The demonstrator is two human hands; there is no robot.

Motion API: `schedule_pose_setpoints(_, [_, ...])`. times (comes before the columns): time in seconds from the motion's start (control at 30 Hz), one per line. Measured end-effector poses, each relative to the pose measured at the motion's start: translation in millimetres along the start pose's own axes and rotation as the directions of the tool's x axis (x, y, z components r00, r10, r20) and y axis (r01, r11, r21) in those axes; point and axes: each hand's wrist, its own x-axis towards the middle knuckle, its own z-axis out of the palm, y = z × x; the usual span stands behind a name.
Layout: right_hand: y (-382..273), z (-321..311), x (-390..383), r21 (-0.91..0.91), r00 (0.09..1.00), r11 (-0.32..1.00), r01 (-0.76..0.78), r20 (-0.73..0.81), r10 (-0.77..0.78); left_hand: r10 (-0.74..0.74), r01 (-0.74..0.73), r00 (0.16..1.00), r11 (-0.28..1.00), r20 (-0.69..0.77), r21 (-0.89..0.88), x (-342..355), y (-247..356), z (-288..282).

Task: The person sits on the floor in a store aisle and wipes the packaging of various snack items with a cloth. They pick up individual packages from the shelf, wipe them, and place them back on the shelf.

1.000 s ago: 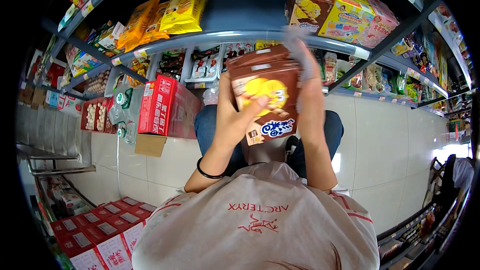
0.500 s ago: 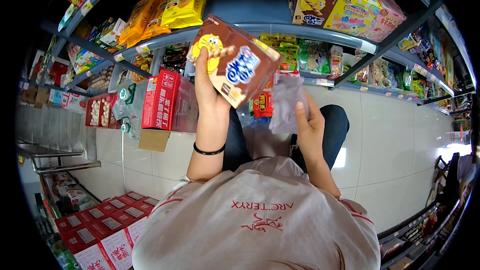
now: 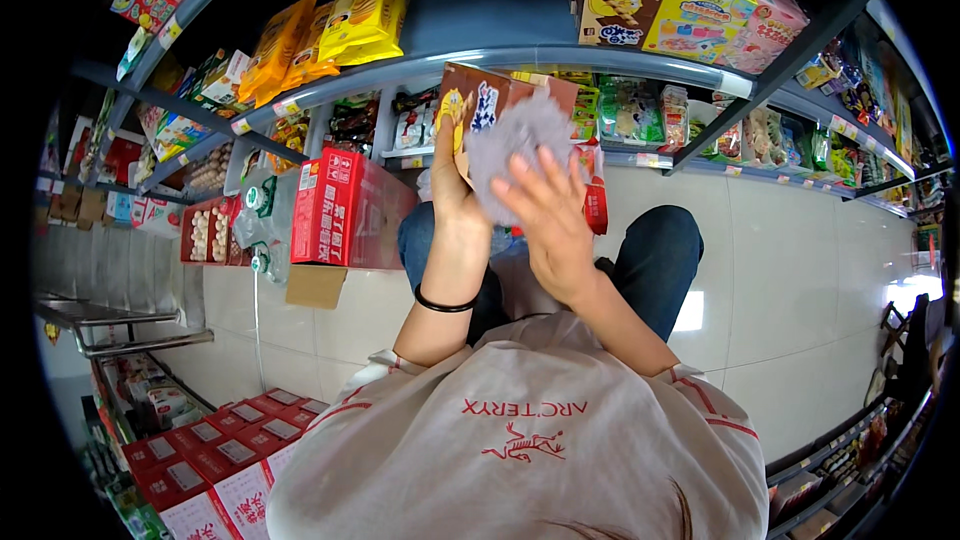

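My left hand (image 3: pixel 455 180) grips a brown snack box (image 3: pixel 492 87) by its left side, thumb along the face with a yellow cartoon figure and blue lettering. The box is held tilted in front of the shelf edge. Spread over its right side is a crumpled grey cloth (image 3: pixel 515 135), which hides much of that side. My right hand (image 3: pixel 550 225) presses this cloth against the box, fingers fairly straight and lying on the fabric. A red packet (image 3: pixel 596 202) shows partly behind my right hand, low by the shelf.
A dark shelf (image 3: pixel 480 15) holds yellow packets (image 3: pixel 362 10), orange packets (image 3: pixel 278 48) and, at right, a similar brown box (image 3: pixel 612 8) beside a yellow box (image 3: pixel 700 8). On the floor at left stand a red carton (image 3: pixel 340 210), large plastic bottles (image 3: pixel 265 215) and stacked red cartons (image 3: pixel 215 452).
The box has turned and shifted right, so its front shows less. My right hand has brought the grey cloth from beside the box up onto its side.
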Motion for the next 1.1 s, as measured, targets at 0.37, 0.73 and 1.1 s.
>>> schedule_pose_setpoints(0.37, [12, -37, -28, -0.102, 0.956, 0.953, -0.286, -0.096, 0.277, 0.280, -0.249, 0.953, 0.941, -0.115, 0.230, 0, 9, 12])
schedule_pose_setpoints(0.73, [66, -38, 25, -0.510, 0.964, 0.823, 0.250, 0.054, -0.260, 0.206, -0.152, 0.968, 0.934, -0.142, 0.323, -11, -18, 22])
schedule_pose_setpoints(1.1, [27, -45, 14, 0.675, 0.764, 0.563, -0.478, 0.003, 0.645, 0.467, -0.391, 0.877, 0.560, 0.112, 0.730, -19, -43, 3])
